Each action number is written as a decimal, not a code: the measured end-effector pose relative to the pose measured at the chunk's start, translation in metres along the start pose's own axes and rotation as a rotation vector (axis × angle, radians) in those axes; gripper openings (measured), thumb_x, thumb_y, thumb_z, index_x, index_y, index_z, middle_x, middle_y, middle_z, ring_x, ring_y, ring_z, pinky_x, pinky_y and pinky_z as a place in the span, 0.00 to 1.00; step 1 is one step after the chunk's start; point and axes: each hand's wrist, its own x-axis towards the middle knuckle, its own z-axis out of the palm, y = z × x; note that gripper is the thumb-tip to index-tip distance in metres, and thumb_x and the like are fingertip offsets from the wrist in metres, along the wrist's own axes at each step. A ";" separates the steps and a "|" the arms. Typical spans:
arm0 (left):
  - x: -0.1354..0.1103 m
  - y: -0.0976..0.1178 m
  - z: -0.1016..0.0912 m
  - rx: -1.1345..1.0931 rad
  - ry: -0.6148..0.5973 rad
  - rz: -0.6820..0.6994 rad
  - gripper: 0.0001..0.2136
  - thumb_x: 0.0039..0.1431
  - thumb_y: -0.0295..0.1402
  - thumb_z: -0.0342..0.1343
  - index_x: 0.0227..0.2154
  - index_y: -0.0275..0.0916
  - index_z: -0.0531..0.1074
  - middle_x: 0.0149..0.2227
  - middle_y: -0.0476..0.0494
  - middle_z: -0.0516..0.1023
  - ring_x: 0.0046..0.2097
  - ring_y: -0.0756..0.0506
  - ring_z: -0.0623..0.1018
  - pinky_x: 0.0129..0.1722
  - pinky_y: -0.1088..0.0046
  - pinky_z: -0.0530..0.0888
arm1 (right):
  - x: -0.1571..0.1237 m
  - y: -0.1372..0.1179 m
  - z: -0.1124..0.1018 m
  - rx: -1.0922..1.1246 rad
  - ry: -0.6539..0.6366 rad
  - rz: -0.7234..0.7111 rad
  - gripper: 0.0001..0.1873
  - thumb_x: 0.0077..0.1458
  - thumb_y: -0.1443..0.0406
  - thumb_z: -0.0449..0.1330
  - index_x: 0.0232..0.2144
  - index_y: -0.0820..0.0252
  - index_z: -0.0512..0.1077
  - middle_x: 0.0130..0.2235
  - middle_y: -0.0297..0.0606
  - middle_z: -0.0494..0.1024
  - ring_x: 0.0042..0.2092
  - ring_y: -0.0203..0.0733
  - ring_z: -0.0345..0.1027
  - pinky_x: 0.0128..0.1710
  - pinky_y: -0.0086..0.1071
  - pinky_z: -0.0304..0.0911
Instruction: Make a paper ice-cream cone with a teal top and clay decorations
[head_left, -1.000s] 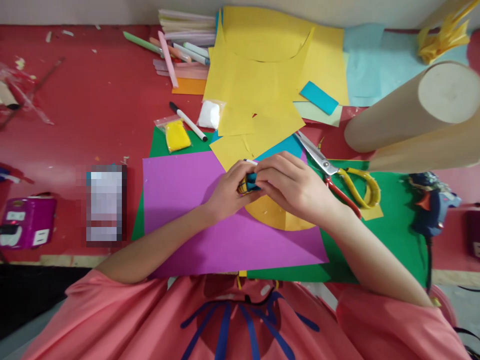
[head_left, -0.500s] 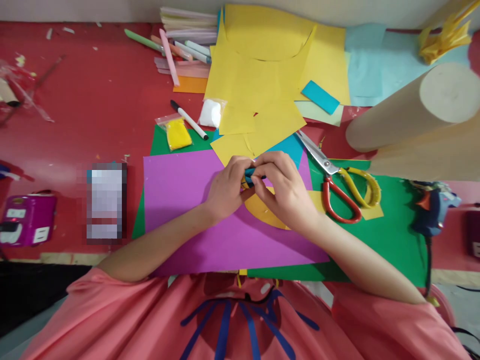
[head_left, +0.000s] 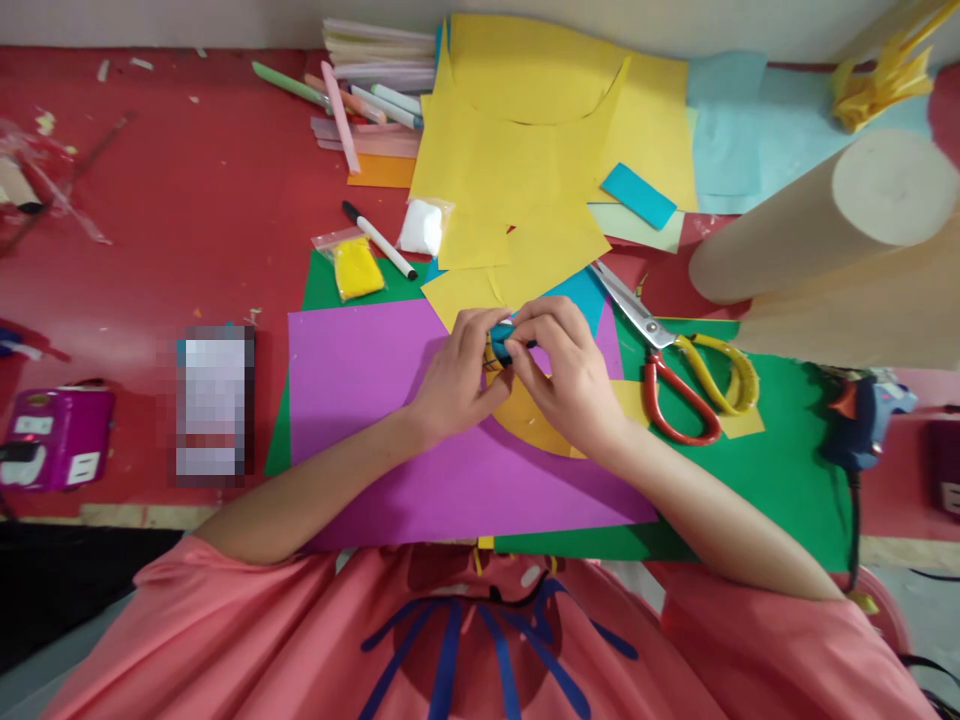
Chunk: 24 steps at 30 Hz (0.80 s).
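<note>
My left hand (head_left: 463, 375) is closed around a small blue and yellow piece with dark lines (head_left: 498, 347), mostly covered by my fingers. On its right side, my right hand (head_left: 566, 368) pinches the piece between thumb and fingertips; a dark bit pokes out there. Both hands are above a purple sheet (head_left: 367, 440). Beneath them lies an orange-yellow round paper shape (head_left: 529, 425), partly hidden by my right hand. Right of my right hand, scissors with one red and one yellow handle (head_left: 660, 345) rest with blades spread.
Yellow sheets (head_left: 525, 170) lie ahead. A black-capped marker (head_left: 381, 240), yellow clay packet (head_left: 358, 267) and white packet (head_left: 421, 228) sit left of them. A large cardboard tube (head_left: 810, 220) and blue glue gun (head_left: 862, 420) occupy the right, a purple device (head_left: 56, 440) the left.
My fingers have shifted slightly on the small piece, so more of its blue and yellow surface shows. My right hand has moved up a little. Other things lie as before.
</note>
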 end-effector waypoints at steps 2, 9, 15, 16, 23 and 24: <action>0.001 -0.002 -0.001 -0.010 -0.004 0.011 0.19 0.59 0.30 0.51 0.54 0.42 0.59 0.49 0.41 0.71 0.52 0.43 0.73 0.48 0.63 0.75 | 0.001 0.004 -0.002 -0.009 -0.022 -0.046 0.06 0.64 0.71 0.53 0.35 0.56 0.63 0.39 0.42 0.73 0.42 0.44 0.68 0.43 0.41 0.65; 0.002 -0.007 0.001 -0.018 0.077 -0.002 0.16 0.61 0.31 0.56 0.51 0.44 0.63 0.47 0.44 0.71 0.50 0.45 0.74 0.49 0.66 0.74 | 0.004 0.012 -0.003 -0.097 -0.025 -0.125 0.06 0.64 0.72 0.54 0.35 0.57 0.63 0.36 0.42 0.74 0.40 0.44 0.66 0.41 0.39 0.63; 0.003 -0.008 0.001 -0.064 0.085 -0.085 0.17 0.59 0.30 0.59 0.50 0.45 0.64 0.47 0.46 0.73 0.49 0.46 0.75 0.48 0.68 0.74 | 0.003 0.008 -0.003 -0.073 -0.046 -0.165 0.05 0.65 0.71 0.53 0.36 0.57 0.62 0.37 0.42 0.74 0.41 0.44 0.66 0.42 0.39 0.64; 0.003 -0.008 0.001 -0.075 0.083 -0.096 0.16 0.58 0.30 0.59 0.48 0.45 0.64 0.46 0.47 0.73 0.48 0.47 0.75 0.46 0.69 0.74 | 0.003 0.008 -0.003 -0.066 -0.052 -0.171 0.04 0.65 0.71 0.53 0.37 0.57 0.62 0.38 0.43 0.74 0.41 0.44 0.66 0.42 0.39 0.65; -0.003 -0.010 0.003 -0.107 -0.023 -0.171 0.13 0.62 0.36 0.55 0.47 0.47 0.59 0.42 0.49 0.72 0.42 0.47 0.76 0.35 0.70 0.73 | -0.001 0.004 0.003 -0.036 -0.031 -0.114 0.05 0.65 0.71 0.51 0.36 0.57 0.64 0.40 0.44 0.75 0.43 0.45 0.69 0.43 0.41 0.67; -0.004 -0.011 0.003 -0.098 -0.017 -0.160 0.13 0.63 0.38 0.54 0.47 0.48 0.59 0.43 0.48 0.72 0.42 0.47 0.75 0.35 0.69 0.73 | -0.002 0.003 0.003 -0.024 -0.021 -0.082 0.05 0.64 0.71 0.52 0.36 0.56 0.64 0.41 0.44 0.74 0.44 0.45 0.69 0.44 0.42 0.67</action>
